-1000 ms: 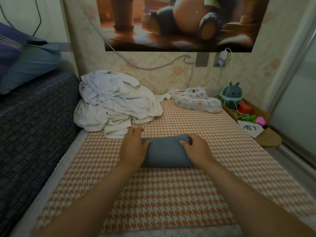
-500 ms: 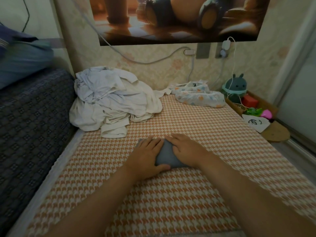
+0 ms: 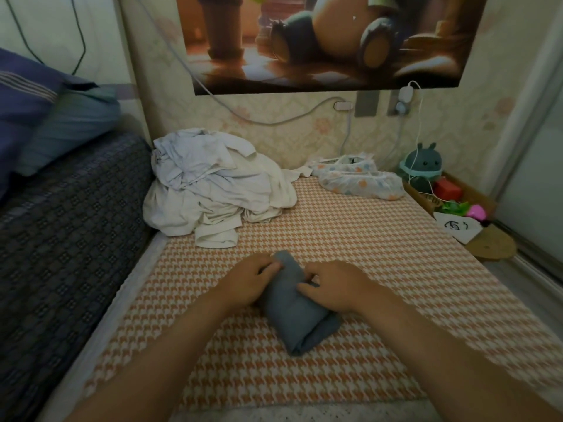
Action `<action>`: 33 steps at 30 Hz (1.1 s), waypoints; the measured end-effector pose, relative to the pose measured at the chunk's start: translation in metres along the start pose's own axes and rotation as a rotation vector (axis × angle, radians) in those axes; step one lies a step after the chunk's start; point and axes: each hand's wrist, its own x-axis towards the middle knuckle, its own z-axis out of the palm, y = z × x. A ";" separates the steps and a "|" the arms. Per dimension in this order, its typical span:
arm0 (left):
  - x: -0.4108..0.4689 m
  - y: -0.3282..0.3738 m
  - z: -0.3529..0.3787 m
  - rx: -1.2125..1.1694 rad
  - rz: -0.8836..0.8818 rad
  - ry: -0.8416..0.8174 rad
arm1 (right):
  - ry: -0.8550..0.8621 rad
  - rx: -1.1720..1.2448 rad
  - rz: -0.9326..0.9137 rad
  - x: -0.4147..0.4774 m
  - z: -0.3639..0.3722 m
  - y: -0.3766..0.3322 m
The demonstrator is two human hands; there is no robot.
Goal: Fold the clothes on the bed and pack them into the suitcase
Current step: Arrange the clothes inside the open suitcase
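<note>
Two hands on grey folded garment (image 3: 297, 312), bed (image 3: 380, 239) centre: left hand (image 3: 248, 283) at 9 o'clock, right hand (image 3: 333, 284) at 3, fingers curled, fabric pinched. Risk: fold sprung open if only top layer is lifted. White pile (image 3: 213, 190) at 11 o'clock unfolded; suitcase unseen.

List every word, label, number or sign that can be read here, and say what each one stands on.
No text here can be read.
White card at the right: black marks, too blurred to read.
Poster: picture only, no words showing.
Red box: no legible label.
Grey folded garment: no tag or print showing.
</note>
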 end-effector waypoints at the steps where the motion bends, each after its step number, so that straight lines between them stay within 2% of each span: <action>1: 0.001 0.004 0.001 -0.008 -0.006 0.057 | 0.032 -0.065 0.011 0.002 0.000 -0.006; 2: 0.003 0.005 0.001 -0.005 -0.037 0.092 | 0.070 -0.108 0.016 0.006 0.003 -0.009; 4: 0.009 0.005 0.003 0.000 -0.121 0.106 | 0.082 -0.046 0.005 0.013 0.015 -0.013; 7: 0.019 0.002 0.005 -0.034 -0.215 0.018 | -0.011 0.079 -0.047 0.015 0.039 -0.015; 12: 0.035 0.000 0.003 0.119 -0.283 -0.026 | 0.037 0.102 -0.094 0.010 0.045 -0.013; 14: 0.036 -0.003 0.001 0.106 -0.230 -0.003 | 0.043 0.179 -0.109 0.007 0.041 -0.015; 16: 0.031 -0.006 -0.003 0.021 -0.163 0.068 | 0.059 0.363 -0.102 0.005 0.036 -0.018; 19: 0.020 -0.001 -0.010 -0.082 -0.044 0.189 | 0.070 0.620 0.024 0.006 0.023 -0.020; 21: 0.011 0.006 -0.013 -0.149 0.047 0.260 | 0.037 0.699 0.069 0.006 0.017 -0.021; 24: 0.000 0.016 -0.012 -0.165 0.157 0.319 | 0.032 0.729 0.023 0.000 0.011 -0.020; 27: -0.003 0.032 -0.008 -0.117 0.216 0.398 | 0.140 0.737 0.022 -0.011 0.000 -0.012; 30: 0.006 0.059 0.000 0.056 0.277 0.446 | 0.214 0.742 0.040 -0.025 -0.016 0.013; 33: 0.027 0.095 0.021 0.146 0.287 0.410 | 0.280 0.723 0.118 -0.042 -0.034 0.056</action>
